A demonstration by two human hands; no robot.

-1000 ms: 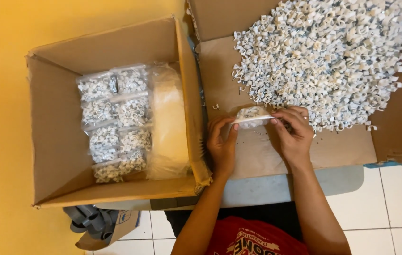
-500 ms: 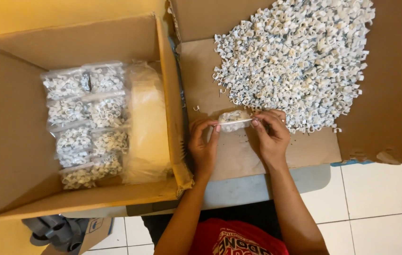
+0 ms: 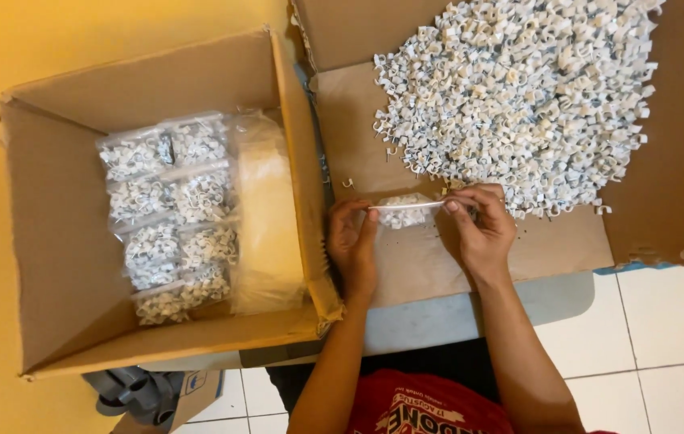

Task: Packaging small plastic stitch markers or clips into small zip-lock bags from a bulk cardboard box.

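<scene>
A: Head view, looking down. Both hands meet over a sheet of cardboard (image 3: 438,265) spread on the counter (image 3: 454,309). Between them is a small clear bag (image 3: 404,210) filled with white clips.

B: State of the hands?

A: The left hand (image 3: 351,241) is pinched shut on the bag's left end, thumb and fingers together at the top edge. The right hand (image 3: 480,225) is pinched shut on the right end of the same edge. The bag is stretched taut between them.

B: The bag's long axis?

A: It runs left to right across the person's front, nearly level, with the right end a touch higher. The white strip along the mouth lies straight from one thumb to the other. The bag's body hangs just beyond that strip, on the far side from the person.

B: Which hand is nearer to what?

A: The right hand sits just beside the near edge of the loose pile of clips (image 3: 518,96); its fingertips touch or almost touch the strays, hard to tell which. The left hand lies closer to the open box (image 3: 61,265), whose right wall stands just to its left.

B: And in the box?

A: Filled bags (image 3: 169,217) in two columns on the bottom, and a pale plastic bundle (image 3: 265,217) against their right side. Tiled floor (image 3: 671,321) shows below the counter.
</scene>
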